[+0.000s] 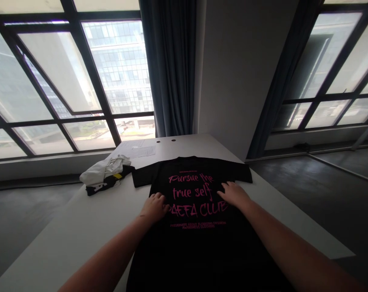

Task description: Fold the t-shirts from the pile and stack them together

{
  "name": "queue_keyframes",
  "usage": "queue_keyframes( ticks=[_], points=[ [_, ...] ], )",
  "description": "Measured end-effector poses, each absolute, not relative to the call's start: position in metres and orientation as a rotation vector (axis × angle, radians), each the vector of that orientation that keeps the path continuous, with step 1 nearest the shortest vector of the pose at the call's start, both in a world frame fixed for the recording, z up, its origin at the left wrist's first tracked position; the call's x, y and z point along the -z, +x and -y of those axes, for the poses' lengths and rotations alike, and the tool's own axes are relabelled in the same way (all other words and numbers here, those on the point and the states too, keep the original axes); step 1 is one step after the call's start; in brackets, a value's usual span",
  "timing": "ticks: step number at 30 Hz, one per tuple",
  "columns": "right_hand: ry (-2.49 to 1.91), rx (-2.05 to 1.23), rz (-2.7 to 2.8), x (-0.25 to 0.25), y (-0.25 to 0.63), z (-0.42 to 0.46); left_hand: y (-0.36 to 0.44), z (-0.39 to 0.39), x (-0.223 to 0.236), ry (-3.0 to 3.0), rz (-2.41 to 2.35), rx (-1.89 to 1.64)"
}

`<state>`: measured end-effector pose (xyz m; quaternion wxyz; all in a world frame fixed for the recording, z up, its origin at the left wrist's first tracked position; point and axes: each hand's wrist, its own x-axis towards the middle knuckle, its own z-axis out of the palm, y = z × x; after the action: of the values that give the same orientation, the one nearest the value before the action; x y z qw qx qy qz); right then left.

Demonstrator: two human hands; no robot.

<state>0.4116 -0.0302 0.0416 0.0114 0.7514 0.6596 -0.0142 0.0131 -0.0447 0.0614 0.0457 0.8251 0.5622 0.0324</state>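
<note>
A black short-sleeved T-shirt (pixel 199 251) lies spread out on the white table, its collar towards the far end and both sleeves out to the sides. Pink lettering runs across its upper half. My left hand (pixel 155 207) rests on the shirt's left side, beside the lettering, fingers bent and the thumb apart from them. On the opposite side, my right hand (pixel 233 194) touches the cloth near the right end of the print, its fingers apart. The shirt's lower part runs out of view between my forearms.
A crumpled pile of white and black clothing (pixel 103 174) with a yellow patch lies left of the shirt. Sheets of paper (pixel 143 151) are on the far part of the table (pixel 199 142), near two round holes. Windows, a dark blue curtain (pixel 173 69) and a pillar stand behind.
</note>
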Motion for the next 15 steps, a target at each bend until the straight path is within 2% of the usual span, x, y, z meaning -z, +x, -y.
queue_keyframes(
  ticks=[3, 6, 10, 15],
  points=[
    [2.478, 0.181, -1.836, -0.022, 0.400, -0.013, 0.042, -0.015, -0.044, 2.475, -1.771, -0.115],
    [2.547, 0.181, -1.786, 0.007, 0.409, -0.029, 0.045, -0.053, -0.023, 2.388, -1.857, -0.107],
    [2.575, 0.147, -1.820, 0.036, 0.432, -0.038, 0.034, -0.069, 0.004, 2.316, -1.928, -0.136],
    [2.651, 0.137, -1.724, 0.038, 0.459, -0.056, 0.030, -0.073, 0.016, 2.309, -1.939, -0.157]
  ],
)
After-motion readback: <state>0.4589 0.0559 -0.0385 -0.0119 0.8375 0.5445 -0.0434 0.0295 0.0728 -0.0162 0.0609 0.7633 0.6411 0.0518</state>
